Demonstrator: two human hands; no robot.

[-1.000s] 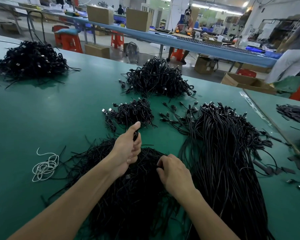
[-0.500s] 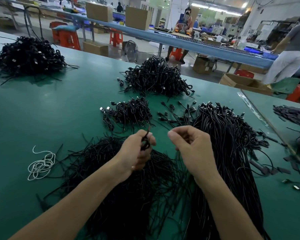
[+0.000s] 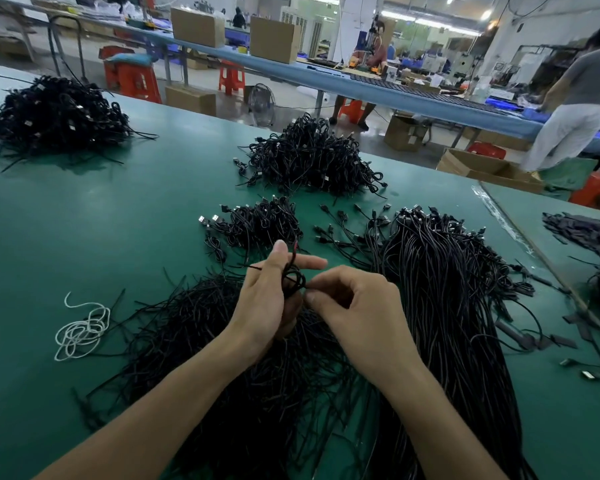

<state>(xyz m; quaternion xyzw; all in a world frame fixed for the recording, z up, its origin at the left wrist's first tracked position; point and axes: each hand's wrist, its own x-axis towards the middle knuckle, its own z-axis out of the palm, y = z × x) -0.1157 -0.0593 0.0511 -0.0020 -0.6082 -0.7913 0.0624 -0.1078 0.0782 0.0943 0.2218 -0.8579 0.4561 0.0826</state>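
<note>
Left fingers [image 3: 309, 262] round coiled cable [image 3: 294, 279] (black), right fingers [image 3: 326, 280] pinching it

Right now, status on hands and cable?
Left hand grips coiled cable. Right hand pinches the coil's edge. Beneath both, pile of black ties; nothing blocking.

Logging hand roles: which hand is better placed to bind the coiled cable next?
Likely the right hand: its fingertips pinch at the coiled cable, free to twist, while the left hand holds that coil.
</note>
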